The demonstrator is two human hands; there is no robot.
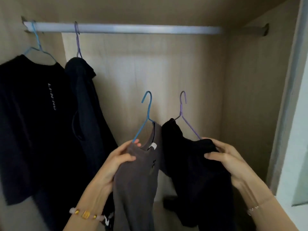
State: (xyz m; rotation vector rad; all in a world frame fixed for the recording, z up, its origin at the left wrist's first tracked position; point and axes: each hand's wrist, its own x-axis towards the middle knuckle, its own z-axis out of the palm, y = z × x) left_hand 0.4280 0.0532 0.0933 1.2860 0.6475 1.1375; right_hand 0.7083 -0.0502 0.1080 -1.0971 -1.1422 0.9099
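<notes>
At the shoulder seams: left hand (116, 157) curled, pinching the grey shirt (136, 189) where the blue wire hanger (146, 112) enters it. Right hand (228, 157) bunches the black garment (196, 172) over one arm of the purple hanger (185, 117). Both are held mid-wardrobe, well below the metal rail (123, 29). Judgement: cloth soft, light, apt to slide on thin coated wire; better hold is the hanger neck, under the hook. Hooks upright, free.
</notes>
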